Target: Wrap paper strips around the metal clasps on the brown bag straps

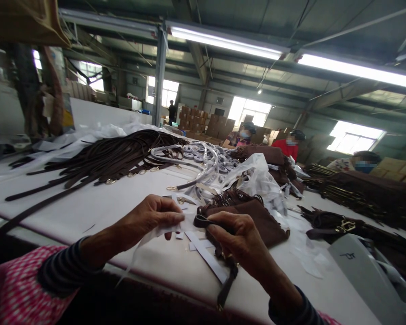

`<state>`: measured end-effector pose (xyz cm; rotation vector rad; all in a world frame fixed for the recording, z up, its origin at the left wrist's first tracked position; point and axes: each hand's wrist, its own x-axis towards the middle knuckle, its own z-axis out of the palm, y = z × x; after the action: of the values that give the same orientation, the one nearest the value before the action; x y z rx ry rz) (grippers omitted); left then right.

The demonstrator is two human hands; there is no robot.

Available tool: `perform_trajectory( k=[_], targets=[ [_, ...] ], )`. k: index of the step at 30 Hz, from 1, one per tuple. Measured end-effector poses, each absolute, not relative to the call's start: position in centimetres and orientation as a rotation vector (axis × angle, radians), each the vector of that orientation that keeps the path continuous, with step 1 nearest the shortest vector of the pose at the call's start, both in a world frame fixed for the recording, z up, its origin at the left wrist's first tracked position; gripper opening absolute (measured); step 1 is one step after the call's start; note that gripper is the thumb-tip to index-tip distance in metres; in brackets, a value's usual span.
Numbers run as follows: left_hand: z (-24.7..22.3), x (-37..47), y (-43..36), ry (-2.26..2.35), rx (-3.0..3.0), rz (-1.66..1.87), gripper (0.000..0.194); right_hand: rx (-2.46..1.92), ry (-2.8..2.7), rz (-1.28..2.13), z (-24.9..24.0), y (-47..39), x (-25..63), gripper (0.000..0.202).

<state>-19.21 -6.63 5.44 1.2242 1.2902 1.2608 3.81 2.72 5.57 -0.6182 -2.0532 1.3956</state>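
My left hand (149,221) pinches a white paper strip (157,232) that trails down toward the table's near edge. My right hand (238,243) grips a dark brown leather strap (227,284) whose end hangs over the table edge, with its looped top at my fingertips. The two hands meet where the paper touches the strap. A brown suede bag (257,216) with fringe lies just behind my right hand. Loose white paper strips (206,255) lie flat under my hands on the white table (98,207).
A big pile of brown straps (108,158) with gold clasps covers the table's left. White-wrapped strips and rings (203,158) and plastic bags (260,180) lie in the middle. More brown bags (368,189) sit right. Three people work at the far side; cardboard boxes (206,122) stand behind.
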Motion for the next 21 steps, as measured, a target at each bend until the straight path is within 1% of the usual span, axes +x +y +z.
perform_trajectory(
  k=[11,14,18,21],
  targets=[
    [4.5,-19.4,-6.8,1.257,1.187,1.29,0.029,-0.627,-2.073,1.416,5.1,1.7,3.3,0.025],
    [4.7,-19.0,-6.9,1.238,1.231,1.265,0.029,-0.64,-2.062,1.44,5.1,1.7,3.2,0.024],
    [4.7,-18.6,-7.2,1.28,1.246,1.189,0.036,-0.681,-2.048,1.436,4.9,1.7,3.4,0.022],
    [4.4,-18.4,-7.4,1.254,1.181,1.156,0.033,-0.697,-2.027,1.445,4.7,1.7,3.6,0.021]
  ],
)
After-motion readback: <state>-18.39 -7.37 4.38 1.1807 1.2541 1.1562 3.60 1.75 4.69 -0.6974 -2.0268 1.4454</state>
